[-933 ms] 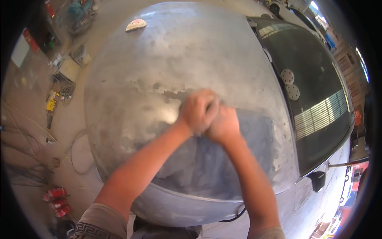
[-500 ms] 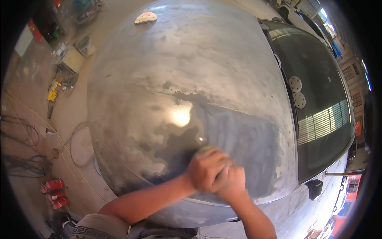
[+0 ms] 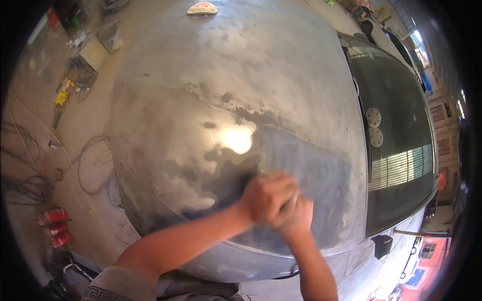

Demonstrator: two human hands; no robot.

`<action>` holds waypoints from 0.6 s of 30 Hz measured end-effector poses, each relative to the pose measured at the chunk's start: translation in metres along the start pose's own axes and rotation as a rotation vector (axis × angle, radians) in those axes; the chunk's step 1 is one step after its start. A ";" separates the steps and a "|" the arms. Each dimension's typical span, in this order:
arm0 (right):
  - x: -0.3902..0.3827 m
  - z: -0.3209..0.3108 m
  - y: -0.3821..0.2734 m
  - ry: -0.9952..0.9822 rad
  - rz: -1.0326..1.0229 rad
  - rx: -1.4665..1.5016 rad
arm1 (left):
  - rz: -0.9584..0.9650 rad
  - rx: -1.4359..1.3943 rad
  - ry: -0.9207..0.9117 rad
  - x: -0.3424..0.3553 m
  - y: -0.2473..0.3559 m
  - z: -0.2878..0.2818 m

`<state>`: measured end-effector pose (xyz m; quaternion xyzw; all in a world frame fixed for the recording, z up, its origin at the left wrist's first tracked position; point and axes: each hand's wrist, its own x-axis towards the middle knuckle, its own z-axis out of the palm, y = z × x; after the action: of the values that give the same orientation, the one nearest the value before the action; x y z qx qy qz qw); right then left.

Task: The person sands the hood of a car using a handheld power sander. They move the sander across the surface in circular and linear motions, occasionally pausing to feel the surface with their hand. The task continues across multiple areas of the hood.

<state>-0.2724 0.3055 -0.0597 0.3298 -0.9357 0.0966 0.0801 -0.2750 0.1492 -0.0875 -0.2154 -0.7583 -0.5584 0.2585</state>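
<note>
Far left, on the concrete floor [image 3: 80, 130]: loose cables [image 3: 93, 165], a yellow tool [image 3: 61, 96] and, nearer, three red cans [image 3: 54, 227] lying side by side.

Centre: car hood [image 3: 226, 90], sanded to dull grey with patchy darker and lighter areas; one bright glare spot near its middle. A darker, smoother rectangular patch [image 3: 321, 175] sits right of the glare. At the far edge of the hood rests a small pale sanding block [image 3: 202, 8] with a red spot on top.

Left hand [image 3: 266, 198]: on the near part of the hood, at the left edge of the dark patch, fingers curled shut into a fist, pressed down on the metal. A thin pale edge shows at its far side (probably a sheet of sandpaper; too hidden to tell).

Right hand [image 3: 296, 216]: touching the left hand, tucked just beside and partly under it, fingers closed; what they grip cannot be told.

Right: dark windshield [image 3: 401, 125], with two pale sanding discs [image 3: 374, 126] lying at its lower edge. Side mirror [image 3: 382, 245] at near right.
</note>
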 end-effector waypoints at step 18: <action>-0.018 -0.008 0.013 -0.211 0.077 -0.067 | 0.030 -0.068 0.060 0.002 0.003 0.021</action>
<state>-0.2661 0.3285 -0.0573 0.2989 -0.9536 0.0329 -0.0117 -0.2777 0.1698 -0.0892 -0.2186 -0.7275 -0.5860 0.2821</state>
